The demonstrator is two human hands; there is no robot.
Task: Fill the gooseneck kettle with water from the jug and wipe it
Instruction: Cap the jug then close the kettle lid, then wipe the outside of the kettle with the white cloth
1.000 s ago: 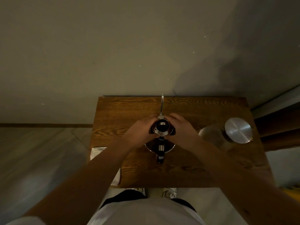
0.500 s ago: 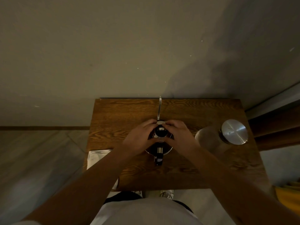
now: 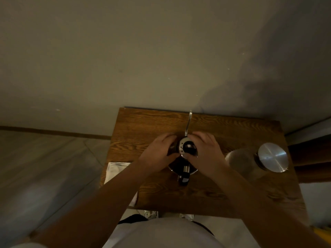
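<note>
A: Brown oak-grain wood fills the middle here, a small table [image 3: 223, 129] pushed against a plain wall, and right at its centre stands the gooseneck kettle [image 3: 183, 169], spout pointing at the wall, handle towards the person.

B: Both hands are on it. The left hand [image 3: 157, 152] is curled around the left side of the top, fingers bent and touching the kettle's dark lid [image 3: 187, 147].

A: And the right hand [image 3: 206, 152] mirrors it on the other side, fingers curved over the lid's far edge, thumb pressed at the near rim. The lid looks tilted in that two-handed hold, though the light is too dim to say whether it's seated.

B: Off to the right, well apart from the kettle, stands the jug [image 3: 240, 161], with a round metal lid [image 3: 273, 157] just beside it.

A: White cloth [image 3: 116, 169] at the table's left edge, partly under the left forearm.
</note>
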